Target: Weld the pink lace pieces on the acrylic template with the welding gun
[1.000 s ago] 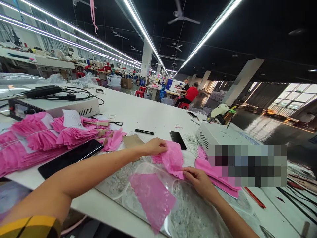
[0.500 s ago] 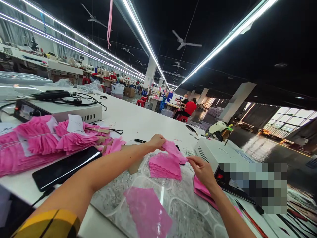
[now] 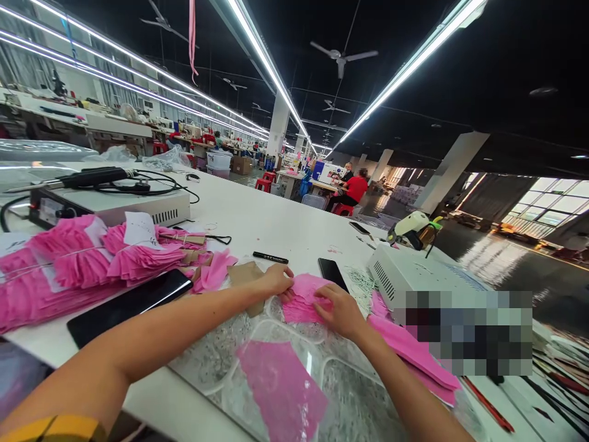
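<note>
On a grey marbled board (image 3: 211, 356) lies a small stack of pink fabric pieces (image 3: 300, 299), between my two hands. My left hand (image 3: 278, 281) has its fingers closed at the stack's left edge, on the upper piece. My right hand (image 3: 343, 310) rests at the stack's right side, thumb and fingers apart, with pink cloth showing between them. Closer to me, a single thin pink fabric piece (image 3: 285, 387) lies flat on the board. A brown card (image 3: 248, 279) is partly behind my left forearm.
Tied pink fabric bundles (image 3: 92, 258), a large black phone (image 3: 129, 304) and a control box (image 3: 115, 202) with a soldering-iron-like tool are left. A marker (image 3: 270, 257), a smaller phone (image 3: 332, 273), folded pink cloth (image 3: 414, 353) and another box (image 3: 414, 276) are ahead and right.
The pink piece that both hands held raised above the stack half a second ago is down on it now. My right hand has moved left, and its fingers have spread.
</note>
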`<act>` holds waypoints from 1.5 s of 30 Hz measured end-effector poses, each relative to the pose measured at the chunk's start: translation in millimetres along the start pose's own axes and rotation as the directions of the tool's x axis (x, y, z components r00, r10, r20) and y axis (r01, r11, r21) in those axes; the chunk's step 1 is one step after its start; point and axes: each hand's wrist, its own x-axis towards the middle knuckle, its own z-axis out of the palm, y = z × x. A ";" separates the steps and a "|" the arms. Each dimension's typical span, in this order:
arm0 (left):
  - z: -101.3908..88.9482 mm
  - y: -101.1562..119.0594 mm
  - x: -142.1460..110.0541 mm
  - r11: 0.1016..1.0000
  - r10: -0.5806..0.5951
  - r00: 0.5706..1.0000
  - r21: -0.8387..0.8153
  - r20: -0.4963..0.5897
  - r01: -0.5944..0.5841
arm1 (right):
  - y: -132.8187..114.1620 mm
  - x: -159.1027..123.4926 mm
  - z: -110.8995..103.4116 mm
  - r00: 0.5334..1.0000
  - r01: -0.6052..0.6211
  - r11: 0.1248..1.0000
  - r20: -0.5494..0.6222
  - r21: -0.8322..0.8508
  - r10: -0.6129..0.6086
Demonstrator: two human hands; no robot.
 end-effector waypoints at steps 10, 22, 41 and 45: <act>2.1 -11.3 3.7 0.999 -0.029 0.999 -0.034 -0.013 0.028 | 4.0 9.6 14.6 0.999 -0.016 1.000 0.044 -0.007 0.017; 1.3 -14.2 4.9 1.000 -0.013 1.000 0.023 0.006 0.013 | -9.2 15.8 23.6 1.000 -0.025 0.993 -0.007 0.113 0.026; 15.4 -33.3 -16.3 0.345 0.589 0.760 0.764 0.275 -0.544 | 3.7 30.0 -1.9 0.919 -0.376 0.625 0.190 0.685 0.345; 16.0 -34.2 -12.1 0.320 0.559 0.786 0.806 0.265 -0.499 | 16.3 26.5 -19.6 0.876 -0.384 0.406 0.188 0.829 0.444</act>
